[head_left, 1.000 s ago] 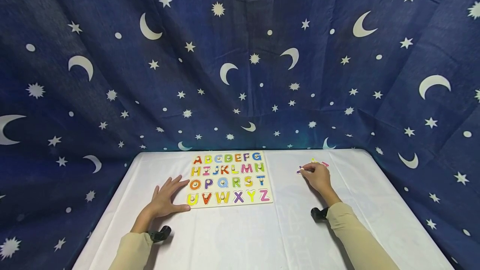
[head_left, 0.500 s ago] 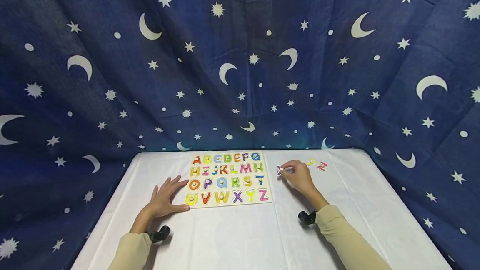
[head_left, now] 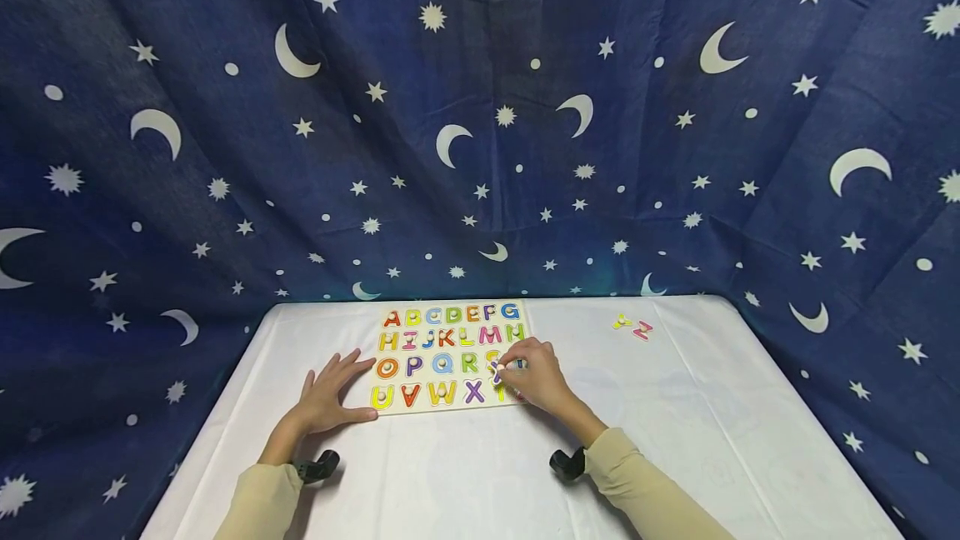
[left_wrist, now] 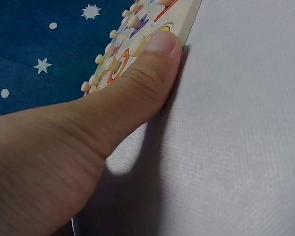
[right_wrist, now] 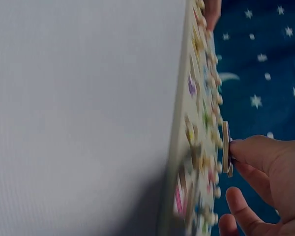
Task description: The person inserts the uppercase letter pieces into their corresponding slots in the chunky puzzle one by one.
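Observation:
A wooden alphabet puzzle board (head_left: 459, 407) lies on the table, with knobbed letters in most of its places. My left hand (head_left: 330, 397) rests at its left side, fingers spread, the thumb on the near left corner; the left wrist view shows this thumb (left_wrist: 147, 69) beside the yellow U. Between thumb and fingertips, my right hand (head_left: 542, 375) pinches the knob of a purple letter X piece (head_left: 496, 374). In the right wrist view the X piece (right_wrist: 226, 147) stands off the board's face. The purple X place (head_left: 474, 392) in the bottom row has no knob. My right hand partly hides T, Y and Z.
A yellow Y piece (head_left: 622, 322) and a pink Z piece (head_left: 642, 331) lie at the back right of the white-covered table (head_left: 675, 407). Behind the table hangs a dark blue curtain (head_left: 480, 148) with moons and stars.
My right hand has carried the purple X piece left from beside the other loose letters to over the board's right part. The left hand has stayed at the board's edge.

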A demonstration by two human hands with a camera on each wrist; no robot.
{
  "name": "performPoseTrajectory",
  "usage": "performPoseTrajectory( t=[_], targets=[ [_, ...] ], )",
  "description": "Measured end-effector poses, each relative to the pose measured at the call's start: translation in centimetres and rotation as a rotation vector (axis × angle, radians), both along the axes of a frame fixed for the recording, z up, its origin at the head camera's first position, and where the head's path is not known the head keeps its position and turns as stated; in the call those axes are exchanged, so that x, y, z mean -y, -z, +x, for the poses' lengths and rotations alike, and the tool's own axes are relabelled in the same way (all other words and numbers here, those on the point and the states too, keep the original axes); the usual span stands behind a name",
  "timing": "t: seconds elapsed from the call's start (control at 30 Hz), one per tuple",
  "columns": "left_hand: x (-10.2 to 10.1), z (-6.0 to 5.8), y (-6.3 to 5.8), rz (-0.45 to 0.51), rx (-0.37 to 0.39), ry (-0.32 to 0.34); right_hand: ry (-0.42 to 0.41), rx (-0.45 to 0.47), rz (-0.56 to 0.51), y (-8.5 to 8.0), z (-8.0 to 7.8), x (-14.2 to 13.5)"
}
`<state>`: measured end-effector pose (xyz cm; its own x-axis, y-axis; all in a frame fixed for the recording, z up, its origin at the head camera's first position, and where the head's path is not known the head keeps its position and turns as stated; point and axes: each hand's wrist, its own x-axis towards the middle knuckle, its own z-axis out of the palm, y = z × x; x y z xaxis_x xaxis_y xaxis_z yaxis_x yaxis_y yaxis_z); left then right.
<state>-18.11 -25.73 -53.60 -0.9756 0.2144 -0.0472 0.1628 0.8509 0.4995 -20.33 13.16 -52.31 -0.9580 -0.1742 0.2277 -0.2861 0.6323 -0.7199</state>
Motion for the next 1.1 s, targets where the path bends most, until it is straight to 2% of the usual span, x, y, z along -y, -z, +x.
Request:
performPoseTrajectory(
  t=[0.17, 0.33, 0.53, 1.1],
  targets=[
    [0.0, 0.0, -0.1, 0.009, 0.018, -0.008, -0.056, -0.053, 0.054, 0.6, 0.8, 2.1],
    [-0.1, 0.2, -0.3, 0.009, 0.023, -0.007, -0.070, -0.096, 0.081, 1.3, 1.3, 3.4],
    [0.0, 0.1, -0.3, 0.013, 0.025, -0.004, -0.051, -0.089, 0.104, 1.7, 1.5, 4.2],
    [0.0, 0.2, -0.3, 0.003, 0.025, -0.004, 0.010, -0.073, 0.170, 1.7, 1.7, 4.8]
  ],
)
